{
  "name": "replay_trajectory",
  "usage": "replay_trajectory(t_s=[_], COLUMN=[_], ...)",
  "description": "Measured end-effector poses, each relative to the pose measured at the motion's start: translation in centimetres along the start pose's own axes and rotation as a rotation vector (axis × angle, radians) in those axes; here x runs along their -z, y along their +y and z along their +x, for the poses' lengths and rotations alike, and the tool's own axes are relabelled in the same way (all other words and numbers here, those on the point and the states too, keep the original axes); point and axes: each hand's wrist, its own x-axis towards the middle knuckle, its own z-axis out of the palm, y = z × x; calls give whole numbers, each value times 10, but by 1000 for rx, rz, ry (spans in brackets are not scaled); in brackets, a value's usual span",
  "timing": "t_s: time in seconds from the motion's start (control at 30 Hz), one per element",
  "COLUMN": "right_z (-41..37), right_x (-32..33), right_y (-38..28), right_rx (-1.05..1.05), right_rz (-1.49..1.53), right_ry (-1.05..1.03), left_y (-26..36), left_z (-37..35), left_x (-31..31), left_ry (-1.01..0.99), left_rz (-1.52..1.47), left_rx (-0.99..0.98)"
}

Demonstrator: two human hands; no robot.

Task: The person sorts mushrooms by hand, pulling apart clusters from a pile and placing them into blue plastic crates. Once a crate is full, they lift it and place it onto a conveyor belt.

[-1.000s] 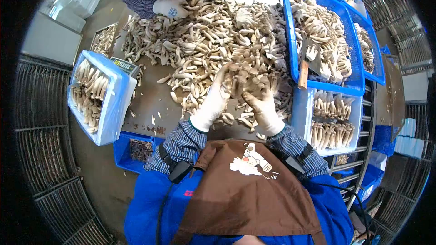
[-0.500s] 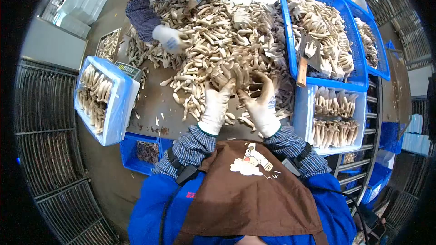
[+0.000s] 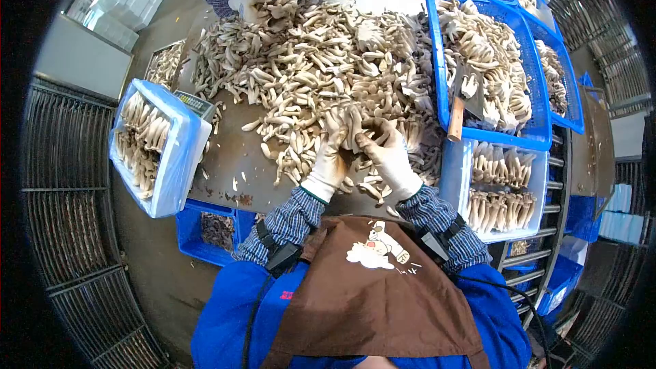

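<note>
Both my hands wear white gloves with brown-stained fingers, at the near edge of a large pile of mushrooms [image 3: 307, 82]. Between them, a small bunch of mushrooms [image 3: 353, 123] stands with its pale stems upward. My left hand [image 3: 329, 162] is closed around the bunch's left side. My right hand [image 3: 389, 156] grips its right side, thumb and fingers curled in. The fingertips are partly hidden among the stems. Loose mushrooms lie on the table below and between my hands.
Across the table [image 3: 239, 164], a co-worker's gloved hands [image 3: 270, 7] hold mushrooms. At right stand a blue basket [image 3: 432, 48] of mushrooms, with a wooden-handled cleaver [image 3: 456, 119] on it, and a tub [image 3: 456, 171] of lined-up mushrooms. A lined, tilted crate [image 3: 179, 164] is at left.
My hands have drawn a little closer together, and the bunch between them shows more upright stems. The co-worker's hands have moved back from the pile and come together around mushrooms.
</note>
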Motion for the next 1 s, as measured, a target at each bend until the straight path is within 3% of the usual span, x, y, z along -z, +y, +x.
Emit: replay_trajectory(t_s=[0.1, 0.17, 0.27, 0.3, 0.37, 0.43, 0.57, 0.67, 0.77, 0.83, 0.9, 0.97, 1.0], right_z=[5, 15, 10, 1, -9, -13, 8, 35, 58, 59, 51, 40, 30], right_x=[1, 9, 30, 38, 55, 56, 34, 9, -9, -13, -8, -2, 2], right_y=[-8, 20, 38, 36, 69, 75, 78, 100, 115, 104, 84, 63, 50], right_rx=[15, -47, -3, -94, 149, 205, 497, 628, 488, 443, 496, 377, 166], right_rz=[-32, -34, -350, -437, -918, -913, -1254, -1548, -1741, -1741, -1609, -940, -678], right_ry=[-113, -126, 20, 64, 278, 277, -227, -266, -402, -424, -378, -232, -203], left_y=[-6, -10, 0, 7, 13, 19, 34, 37, 41, 52, 53, 55, 54], left_z=[7, 13, 14, 13, 14, 14, 10, 5, -7, -18, -22, -25, -25], left_x=[32, 53, 44, 61, 92, 119, 151, 143, 128, 120, 114, 104, 101], left_ry=[-83, -78, -54, 46, 151, 257, 280, 245, 228, 22, 27, -33, -92], left_rz=[-63, -93, -222, -220, -166, -140, -201, -164, -53, -15, 26, 22, 21], left_rx=[90, 179, 61, 104, -67, -77, 42, -27, -55, -4, -21, -32, -39])
